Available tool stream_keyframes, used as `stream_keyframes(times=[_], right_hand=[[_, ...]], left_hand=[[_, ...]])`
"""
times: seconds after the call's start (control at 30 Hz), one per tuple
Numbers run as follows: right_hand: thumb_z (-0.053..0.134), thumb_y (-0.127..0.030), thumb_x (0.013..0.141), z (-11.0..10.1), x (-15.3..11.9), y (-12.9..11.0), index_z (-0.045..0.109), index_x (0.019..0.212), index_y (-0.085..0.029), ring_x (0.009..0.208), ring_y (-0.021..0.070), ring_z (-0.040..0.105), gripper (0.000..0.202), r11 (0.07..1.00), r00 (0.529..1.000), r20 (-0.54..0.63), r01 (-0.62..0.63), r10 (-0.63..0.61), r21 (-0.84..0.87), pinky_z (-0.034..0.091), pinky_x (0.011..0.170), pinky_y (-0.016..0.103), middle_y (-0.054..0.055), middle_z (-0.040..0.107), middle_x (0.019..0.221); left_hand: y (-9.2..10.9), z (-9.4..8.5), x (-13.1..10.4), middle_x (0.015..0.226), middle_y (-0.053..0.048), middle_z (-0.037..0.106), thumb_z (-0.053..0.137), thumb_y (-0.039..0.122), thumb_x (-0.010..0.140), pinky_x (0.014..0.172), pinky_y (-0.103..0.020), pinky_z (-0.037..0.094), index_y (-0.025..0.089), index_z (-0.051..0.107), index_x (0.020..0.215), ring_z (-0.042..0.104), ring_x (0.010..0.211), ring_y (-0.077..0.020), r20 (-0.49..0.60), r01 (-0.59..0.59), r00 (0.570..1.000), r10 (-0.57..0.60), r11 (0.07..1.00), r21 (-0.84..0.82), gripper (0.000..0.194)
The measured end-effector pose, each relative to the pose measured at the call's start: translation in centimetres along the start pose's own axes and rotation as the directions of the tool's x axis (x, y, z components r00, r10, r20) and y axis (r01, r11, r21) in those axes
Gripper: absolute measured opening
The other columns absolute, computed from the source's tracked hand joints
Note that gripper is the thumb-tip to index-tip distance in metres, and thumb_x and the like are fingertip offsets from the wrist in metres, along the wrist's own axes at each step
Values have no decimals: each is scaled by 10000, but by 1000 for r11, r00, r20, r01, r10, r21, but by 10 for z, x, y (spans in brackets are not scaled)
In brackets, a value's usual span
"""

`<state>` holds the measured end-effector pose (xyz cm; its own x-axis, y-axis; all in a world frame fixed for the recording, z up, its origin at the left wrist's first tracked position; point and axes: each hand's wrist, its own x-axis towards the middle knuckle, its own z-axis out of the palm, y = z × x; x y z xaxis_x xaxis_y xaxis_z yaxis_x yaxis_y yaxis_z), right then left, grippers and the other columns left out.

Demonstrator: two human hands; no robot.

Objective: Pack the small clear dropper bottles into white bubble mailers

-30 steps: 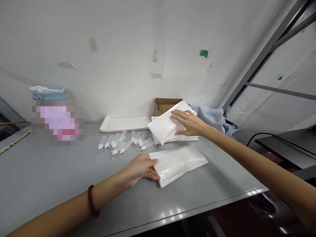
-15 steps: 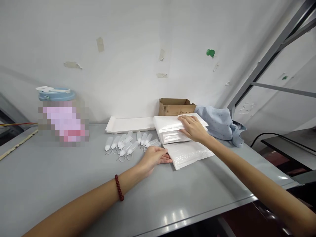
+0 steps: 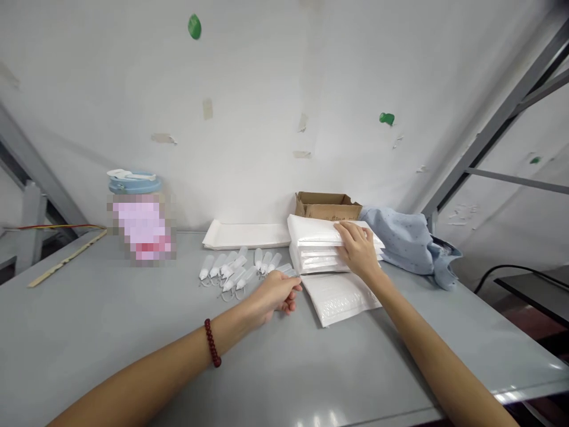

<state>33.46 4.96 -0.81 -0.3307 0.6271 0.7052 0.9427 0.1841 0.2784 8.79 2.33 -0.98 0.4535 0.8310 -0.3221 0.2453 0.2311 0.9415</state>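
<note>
My right hand (image 3: 359, 249) grips a stack of white bubble mailers (image 3: 313, 231), thumb underneath and fingers over the top. The stack's layers fan apart at the near side. Below it, one bubble mailer (image 3: 340, 299) lies on the table, partly covered by the stack. My left hand (image 3: 278, 293), with a red beaded bracelet (image 3: 212, 343) on the wrist, pinches that lower mailer's left corner between thumb and forefinger; the other fingers are curled. Several small clear squeeze bottles (image 3: 231, 267) with white tips lie just left of the mailers, a few partly behind my left hand.
A flat white mailer (image 3: 249, 235) lies by the wall. Behind the stack stands an open cardboard box (image 3: 329, 207), beside a blue cloth (image 3: 400, 240). At the left are a blurred pink item (image 3: 144, 228) with a blue lid (image 3: 136, 185) and a wooden strip (image 3: 66, 260).
The view has shifted, so things sit lower and further right. My left fingers have curled into a pinch at the lower mailer's corner. My right hand still grips the stack, whose layers look more spread.
</note>
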Motion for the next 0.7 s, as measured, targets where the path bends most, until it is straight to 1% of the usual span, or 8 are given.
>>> stream_keyframes(times=[0.07,0.13,0.23,0.3,0.37,0.5,0.6,0.7], right_hand=[[392,-88,833,-1,-3,5,473,1214,-145,1100,257,515,393,1000,999,-38,-6,6,-3,307,884,401,146,586,1182],[378,-45,823,-2,-5,11,480,1222,-169,1074,246,535,430,998,996,-84,-29,24,-60,320,875,393,132,593,1181],[381,-15,792,-4,-6,14,477,1234,-193,1091,251,530,486,993,997,-47,-69,64,-99,332,862,394,123,590,1192],[395,-50,803,-6,-6,11,442,1268,-191,1131,262,505,488,992,997,-7,-80,80,-98,326,876,408,131,567,1229],[419,-132,831,-10,-5,7,383,1316,-176,1175,278,468,488,993,996,17,-84,86,-89,313,903,430,152,520,1285],[450,-274,845,-14,-4,-1,286,1368,-137,1235,312,396,565,996,995,64,-75,79,-57,288,940,462,191,423,1361],[458,-267,829,-14,-5,-4,278,1363,-127,1241,322,381,580,997,994,80,-67,69,-24,291,940,463,203,387,1377],[477,-263,810,-12,-6,-3,270,1359,-120,1242,332,371,605,998,996,63,-58,57,8,296,936,467,213,365,1382]], left_hand=[[14,-20,5,455,68,378,483,263,803,380,-201,347,154,510,666,449,372,-85,-73,-55,995,65,991,122,178],[27,-48,12,459,53,395,461,284,806,407,-212,347,160,529,673,461,411,-101,-181,-115,969,166,958,264,194],[35,-95,25,558,-8,520,501,279,774,542,-249,401,166,556,695,554,636,-169,-341,-140,872,351,846,514,149],[29,-122,34,672,-48,595,577,243,711,656,-279,413,177,569,650,552,845,-228,-342,-125,828,444,741,660,90],[20,-141,42,688,-67,625,652,244,645,708,-298,409,186,574,572,519,947,-274,-289,-107,824,487,635,765,121],[5,-156,50,679,-91,649,616,314,704,690,-317,407,192,628,579,503,949,-298,-209,-75,816,539,458,886,175],[2,-157,53,720,-111,664,521,301,781,700,-332,402,174,676,652,503,919,-290,-136,-81,806,576,335,939,239],[1,-156,55,746,-124,666,489,220,776,741,-343,396,159,687,662,504,907,-278,-39,-115,796,604,214,970,237]])
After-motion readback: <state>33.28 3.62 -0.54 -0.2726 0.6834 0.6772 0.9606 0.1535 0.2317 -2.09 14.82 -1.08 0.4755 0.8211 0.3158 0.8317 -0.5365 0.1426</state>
